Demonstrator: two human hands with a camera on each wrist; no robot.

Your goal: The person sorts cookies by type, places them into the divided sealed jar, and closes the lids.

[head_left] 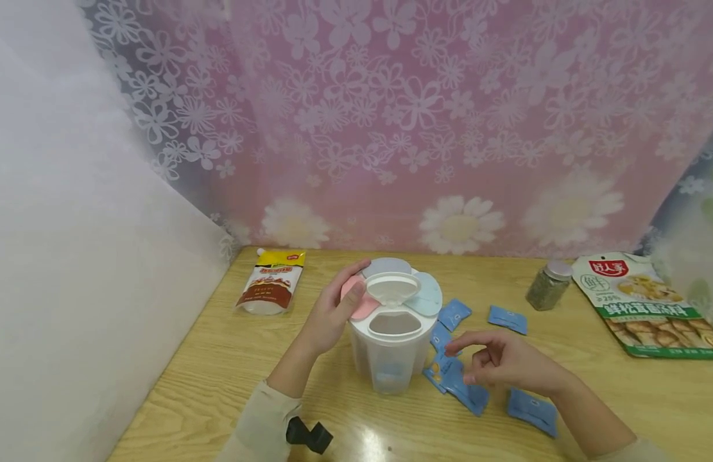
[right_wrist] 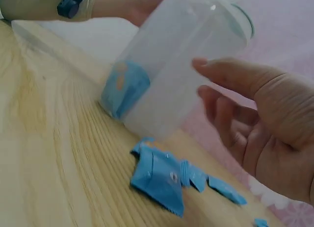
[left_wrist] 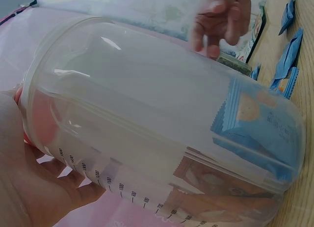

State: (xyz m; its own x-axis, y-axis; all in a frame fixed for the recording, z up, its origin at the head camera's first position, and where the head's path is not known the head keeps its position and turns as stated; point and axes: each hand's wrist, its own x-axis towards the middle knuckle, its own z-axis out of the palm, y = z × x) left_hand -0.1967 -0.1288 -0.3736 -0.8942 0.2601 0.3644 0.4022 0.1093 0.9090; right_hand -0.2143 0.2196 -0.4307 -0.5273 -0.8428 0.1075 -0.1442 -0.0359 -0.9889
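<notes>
A clear plastic storage canister (head_left: 385,359) with several compartments stands upright on the table. Its round top has pink (head_left: 362,298), grey and pale blue flaps; the white flap (head_left: 393,287) is flipped up over an opening. My left hand (head_left: 333,314) grips the canister's left upper side, thumb on the pink flap. Inside, a blue packet (left_wrist: 257,124) lies at the bottom of one compartment, and brown packets (left_wrist: 216,190) fill the bottom of another. My right hand (head_left: 506,362), fingers loosely bent and holding nothing, hovers over several blue packets (head_left: 474,394) right of the canister.
More blue packets (head_left: 508,319) lie to the right, one (head_left: 532,410) by the right forearm. Behind them stand a jar (head_left: 548,287) of dried green bits and a green-and-white pouch (head_left: 647,305). A yellow-topped pouch (head_left: 272,280) lies at the back left. Floral cloth (head_left: 356,128) hangs behind the table.
</notes>
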